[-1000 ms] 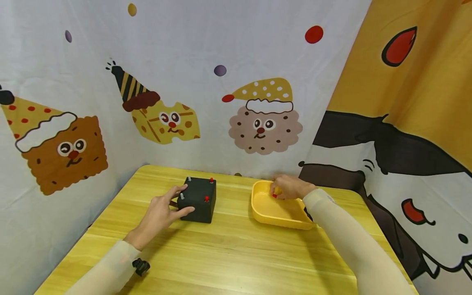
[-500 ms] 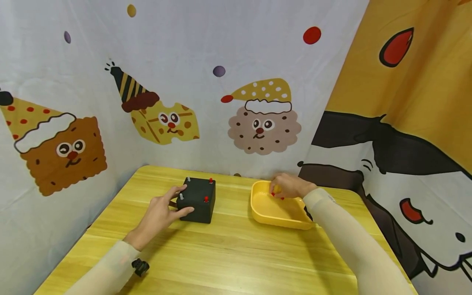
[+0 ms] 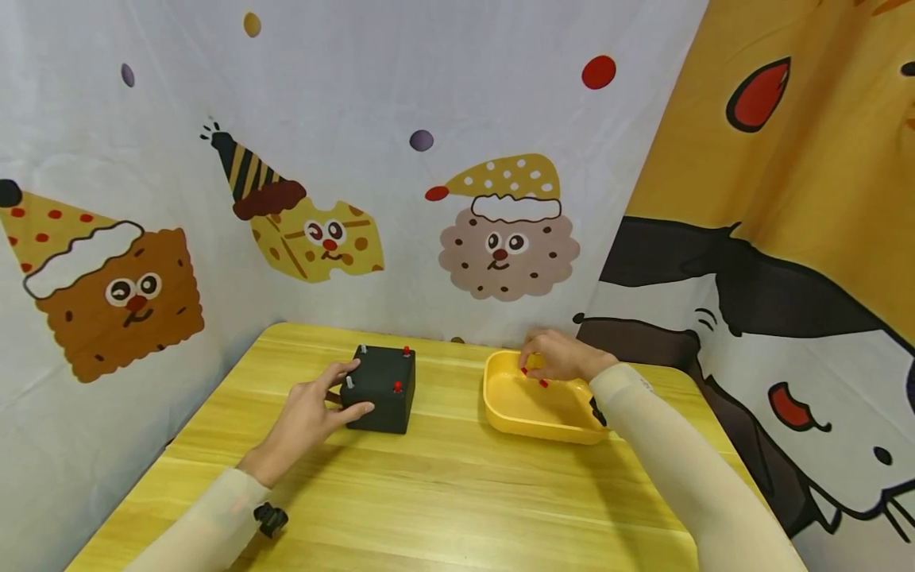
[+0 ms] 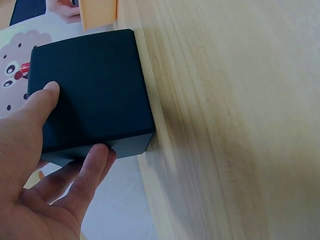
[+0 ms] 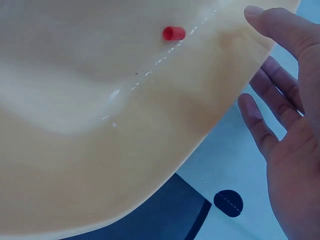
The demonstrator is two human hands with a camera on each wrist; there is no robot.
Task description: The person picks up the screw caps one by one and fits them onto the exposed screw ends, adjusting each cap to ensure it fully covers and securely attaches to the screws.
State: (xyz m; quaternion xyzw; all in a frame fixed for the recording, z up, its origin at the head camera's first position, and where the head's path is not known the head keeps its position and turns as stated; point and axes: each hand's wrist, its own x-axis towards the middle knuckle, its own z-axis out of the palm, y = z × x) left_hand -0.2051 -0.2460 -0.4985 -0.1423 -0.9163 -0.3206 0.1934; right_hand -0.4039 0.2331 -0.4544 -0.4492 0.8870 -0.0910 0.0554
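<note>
Nearest, the left hand [image 3: 303, 423] holds a black box [image 3: 380, 373], thumb on the box's front, fingers against its left side. The box stands on the tabletop [image 3: 415, 500], grey pegs [image 3: 350, 382] at its top left, red pegs [image 3: 398, 387] at its top right. Right of the box sits a yellow tray [image 3: 543, 432] with a small red tube [image 5: 174, 33] inside; over the tray, the right hand [image 3: 561, 357] shows fingers slightly apart, whether pinching anything cannot be told. Behind the box hangs a cartoon curtain [image 3: 343, 95].

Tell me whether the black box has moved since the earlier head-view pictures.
No. In the head view, the black box keeps its place relative to the back-left corner of the table; the whole image drifts slightly left, carrying both together.
</note>
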